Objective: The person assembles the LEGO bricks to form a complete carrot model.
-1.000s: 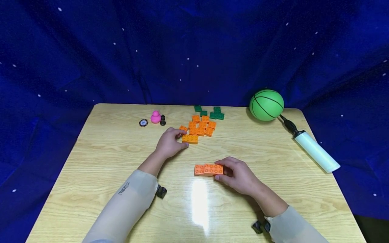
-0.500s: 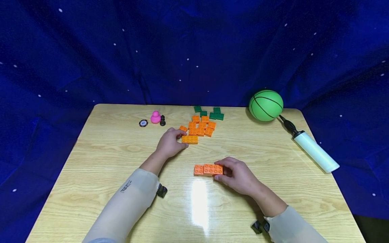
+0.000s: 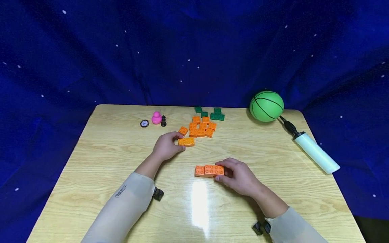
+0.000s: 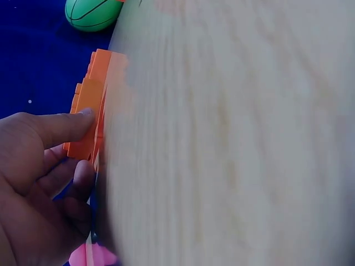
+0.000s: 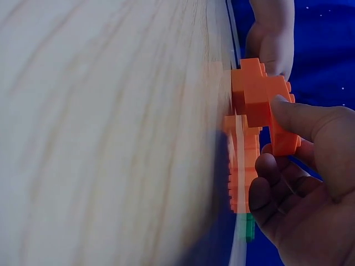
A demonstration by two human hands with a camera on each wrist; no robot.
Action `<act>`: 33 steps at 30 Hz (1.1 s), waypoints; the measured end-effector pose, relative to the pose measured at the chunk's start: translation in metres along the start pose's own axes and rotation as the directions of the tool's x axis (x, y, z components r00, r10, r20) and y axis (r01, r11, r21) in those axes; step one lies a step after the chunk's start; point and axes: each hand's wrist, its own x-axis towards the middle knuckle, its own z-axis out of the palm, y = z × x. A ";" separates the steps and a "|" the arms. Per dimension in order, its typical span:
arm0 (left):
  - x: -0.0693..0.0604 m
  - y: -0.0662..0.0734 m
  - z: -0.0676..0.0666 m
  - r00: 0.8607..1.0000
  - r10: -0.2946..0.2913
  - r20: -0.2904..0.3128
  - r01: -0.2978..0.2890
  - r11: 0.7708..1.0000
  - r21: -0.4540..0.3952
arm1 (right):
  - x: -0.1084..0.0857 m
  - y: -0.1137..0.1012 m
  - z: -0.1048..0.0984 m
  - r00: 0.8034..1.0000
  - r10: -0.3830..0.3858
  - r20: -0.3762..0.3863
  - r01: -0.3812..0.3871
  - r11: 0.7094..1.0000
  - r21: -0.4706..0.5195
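Observation:
My left hand (image 3: 166,145) pinches a light orange eight-stud toy building brick (image 3: 186,142) between thumb and fingers, just in front of the loose orange bricks. In the left wrist view the thumb lies along the face of that brick (image 4: 86,113). Nearer to me, my right hand (image 3: 238,176) grips the right end of a joined block of orange bricks (image 3: 209,170). The right wrist view shows this joined block (image 5: 258,97) stepped, with one brick set over another. A small orange brick (image 3: 183,131) lies by my left fingertips.
Several loose orange bricks (image 3: 201,132) lie beyond the hands, with green bricks (image 3: 217,116) behind. At back left are a pink duck-like toy (image 3: 156,118), a black chess pawn (image 3: 163,121) and a poker chip (image 3: 144,123). A green ball (image 3: 266,106) and a hand pump (image 3: 316,152) occupy the right.
My left hand has drawn the light orange brick slightly left and toward me, away from the loose bricks. My right hand and its joined block stay in place.

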 end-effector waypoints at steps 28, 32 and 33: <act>-0.042 0.000 0.005 0.991 0.124 0.050 -0.113 0.976 -0.186 | -0.001 0.000 0.000 1.000 -0.006 -0.003 0.006 1.000 0.023; -0.050 0.004 0.005 0.988 0.143 0.065 -0.126 0.969 -0.212 | -0.001 0.001 0.001 1.000 -0.012 -0.002 0.012 1.000 0.022; -0.052 0.005 0.006 0.986 0.150 0.068 -0.131 0.966 -0.221 | -0.001 0.001 0.002 1.000 -0.012 -0.002 0.012 1.000 0.021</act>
